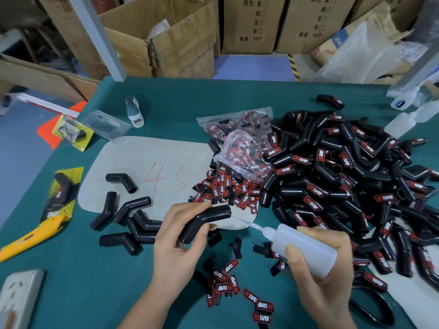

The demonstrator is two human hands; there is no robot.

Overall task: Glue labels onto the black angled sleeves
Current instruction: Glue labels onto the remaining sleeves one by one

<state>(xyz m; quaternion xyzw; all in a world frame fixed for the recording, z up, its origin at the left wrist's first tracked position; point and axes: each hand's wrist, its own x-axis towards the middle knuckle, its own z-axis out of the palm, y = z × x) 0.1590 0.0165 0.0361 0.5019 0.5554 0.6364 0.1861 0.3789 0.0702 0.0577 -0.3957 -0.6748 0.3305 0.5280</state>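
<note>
My left hand [177, 243] grips a bare black angled sleeve [204, 222] above the green table. My right hand [320, 269] holds a white squeeze glue bottle [306, 248]; its thin nozzle [247, 223] points left and reaches the sleeve's upper end. Several unlabelled sleeves [126, 217] lie to the left on a grey mat [154, 153]. Loose red-and-black labels [225, 188] are heaped behind the held sleeve, and more labels [237, 288] lie between my wrists. A big pile of labelled sleeves [344, 179] fills the right side.
Clear bags of labels [240, 136] sit behind the label heap. A yellow utility knife [28, 241] and packaged sleeves [63, 191] lie at the left edge. A power strip [19, 298] is at the bottom left. Spare bottles [408, 119] stand far right; cardboard boxes [166, 36] are behind the table.
</note>
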